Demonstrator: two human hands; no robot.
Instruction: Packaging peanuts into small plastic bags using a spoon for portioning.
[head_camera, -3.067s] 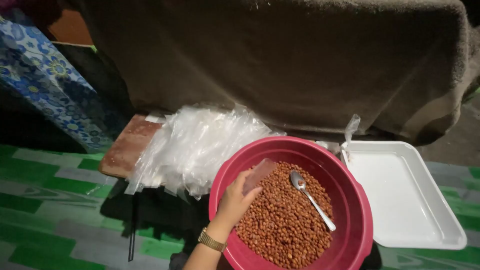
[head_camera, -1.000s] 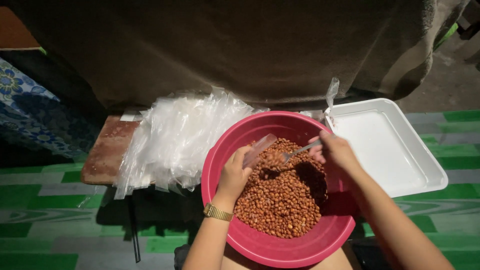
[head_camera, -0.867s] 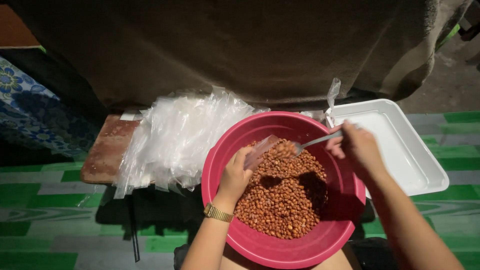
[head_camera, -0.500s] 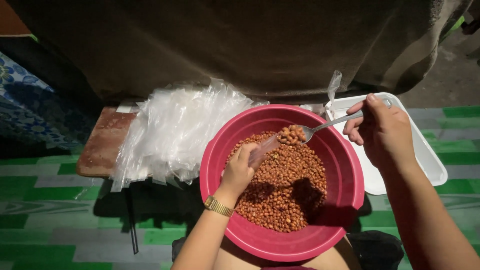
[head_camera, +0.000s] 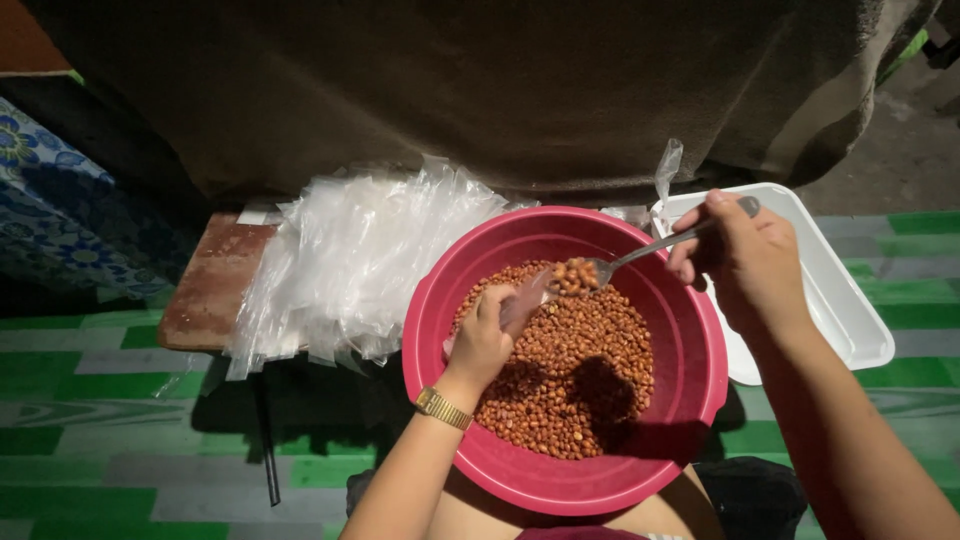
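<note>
Peanuts (head_camera: 570, 375) fill the red basin (head_camera: 690, 400); right-hand fingers (head_camera: 700, 235) pinch a loaded spoon (head_camera: 620, 265), left-hand fingers (head_camera: 495, 310) pinch a bag (head_camera: 528, 298).

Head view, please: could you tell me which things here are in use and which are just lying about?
In use: left hand holding small clear bag; right hand holding spoon of peanuts; red basin.

Lying about: pile of clear bags; white tray; wooden board; brown cloth.

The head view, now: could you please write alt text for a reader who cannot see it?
Over a red basin of brown peanuts, the right hand tips a loaded metal spoon at a small clear bag held by the left hand. Clear bags are heaped left, a white tray sits right.
</note>
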